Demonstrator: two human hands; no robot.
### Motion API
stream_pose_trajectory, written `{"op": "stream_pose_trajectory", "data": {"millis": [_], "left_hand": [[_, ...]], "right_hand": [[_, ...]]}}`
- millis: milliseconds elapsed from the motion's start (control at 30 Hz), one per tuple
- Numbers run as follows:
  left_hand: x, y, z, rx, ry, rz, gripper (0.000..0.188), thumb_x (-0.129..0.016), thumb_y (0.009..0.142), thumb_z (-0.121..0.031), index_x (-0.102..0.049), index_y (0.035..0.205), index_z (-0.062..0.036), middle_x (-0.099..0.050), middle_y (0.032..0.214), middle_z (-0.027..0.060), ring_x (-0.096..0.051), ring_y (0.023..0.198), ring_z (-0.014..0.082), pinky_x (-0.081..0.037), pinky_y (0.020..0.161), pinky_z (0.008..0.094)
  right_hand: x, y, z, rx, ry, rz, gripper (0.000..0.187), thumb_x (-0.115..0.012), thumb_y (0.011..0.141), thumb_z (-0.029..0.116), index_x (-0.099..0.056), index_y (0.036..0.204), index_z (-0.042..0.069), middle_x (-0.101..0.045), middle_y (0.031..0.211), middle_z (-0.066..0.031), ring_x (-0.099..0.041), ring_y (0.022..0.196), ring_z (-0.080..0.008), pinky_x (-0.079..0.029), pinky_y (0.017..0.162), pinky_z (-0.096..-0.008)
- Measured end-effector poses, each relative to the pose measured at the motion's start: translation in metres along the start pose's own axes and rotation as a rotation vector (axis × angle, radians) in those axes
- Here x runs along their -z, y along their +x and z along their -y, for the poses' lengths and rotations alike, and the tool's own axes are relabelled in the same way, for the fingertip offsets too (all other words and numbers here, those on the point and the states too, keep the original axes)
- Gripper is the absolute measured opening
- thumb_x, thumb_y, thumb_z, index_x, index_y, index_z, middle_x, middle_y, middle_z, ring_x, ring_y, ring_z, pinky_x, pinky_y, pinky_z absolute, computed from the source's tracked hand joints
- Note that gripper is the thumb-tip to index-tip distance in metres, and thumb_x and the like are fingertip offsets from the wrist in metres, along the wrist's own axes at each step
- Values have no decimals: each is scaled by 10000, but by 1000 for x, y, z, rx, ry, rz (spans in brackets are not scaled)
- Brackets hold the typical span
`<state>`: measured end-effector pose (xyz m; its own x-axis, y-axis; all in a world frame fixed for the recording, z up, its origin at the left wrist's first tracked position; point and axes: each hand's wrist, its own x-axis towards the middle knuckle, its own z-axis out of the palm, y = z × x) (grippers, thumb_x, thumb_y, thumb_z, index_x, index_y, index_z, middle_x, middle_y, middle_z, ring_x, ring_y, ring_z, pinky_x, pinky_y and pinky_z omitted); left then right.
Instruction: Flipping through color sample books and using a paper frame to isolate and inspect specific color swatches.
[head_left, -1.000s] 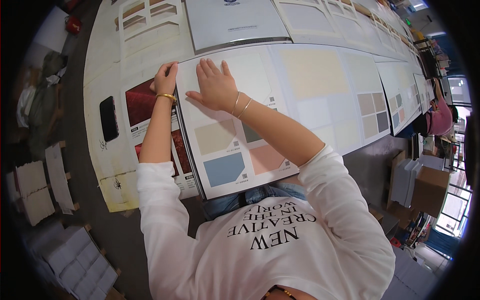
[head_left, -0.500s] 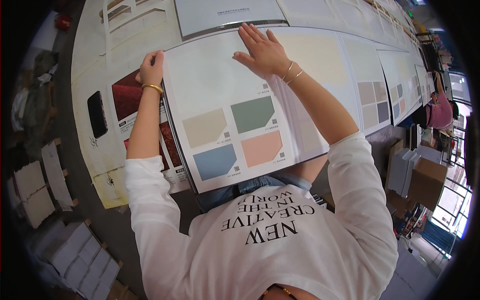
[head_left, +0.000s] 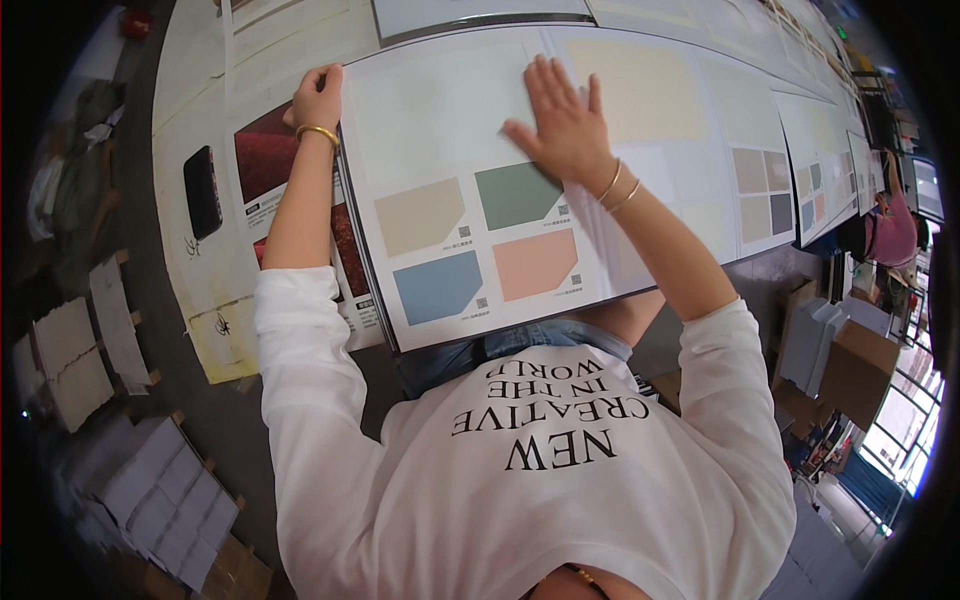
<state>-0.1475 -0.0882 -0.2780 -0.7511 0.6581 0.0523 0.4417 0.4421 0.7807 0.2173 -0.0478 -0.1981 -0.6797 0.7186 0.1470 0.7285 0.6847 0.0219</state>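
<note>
A large sample book [head_left: 440,110] lies open in front of me, its near edge reaching over my lap. The left page carries one big pale panel above beige, green, blue and pink colour swatches [head_left: 536,264]. My left hand [head_left: 317,97] is closed on the page's far left corner, fingers curled around the edge. My right hand [head_left: 565,115] lies flat on the page near the fold, fingers stretched and thumb out, with nothing in it. It partly covers the green swatch's upper corner. Beyond the fold is a page with a large cream panel [head_left: 640,90].
A black phone [head_left: 203,192] and a sheet with dark red samples [head_left: 268,150] lie left of the book. Another folder [head_left: 480,15] is at the far edge. More swatch boards [head_left: 765,190] extend right, towards a person in pink [head_left: 888,235]. Stacked sheets [head_left: 165,500] stand lower left.
My right hand has slid from the page's far edge nearer to me and right, towards the fold. My left hand stays at the corner. The whole view has shifted slightly.
</note>
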Motion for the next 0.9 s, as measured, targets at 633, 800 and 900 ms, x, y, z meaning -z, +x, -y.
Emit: {"op": "stream_pose_trajectory", "data": {"millis": [633,800,900], "left_hand": [[0,14,26,-51,2,35,407,-617,888,-594,-770,1017,-239,-757,1022,10,-650,1032,197,-268,1039,356],[-7,20,32,-65,-37,61,414,-620,884,-602,-767,1021,-240,-757,1028,11,-634,1051,202,-267,1048,342],[-3,17,28,-48,-5,43,412,-623,881,-603,-765,1027,-245,-755,1029,3,-625,1064,200,-270,1054,350]], "right_hand": [[-3,7,35,75,184,-38,802,-455,969,577,-311,1548,41,-332,1610,-115,-298,1495,-246,-176,1199,-581],[-11,54,-38,28,76,-129,727,-390,1002,550,-364,1531,51,-371,1596,-106,-311,1491,-246,-187,1192,-576],[13,70,-36,-6,189,7,646,-508,972,400,-430,1446,-33,-479,1482,-219,-422,1404,-342,-311,1150,-559]]}}
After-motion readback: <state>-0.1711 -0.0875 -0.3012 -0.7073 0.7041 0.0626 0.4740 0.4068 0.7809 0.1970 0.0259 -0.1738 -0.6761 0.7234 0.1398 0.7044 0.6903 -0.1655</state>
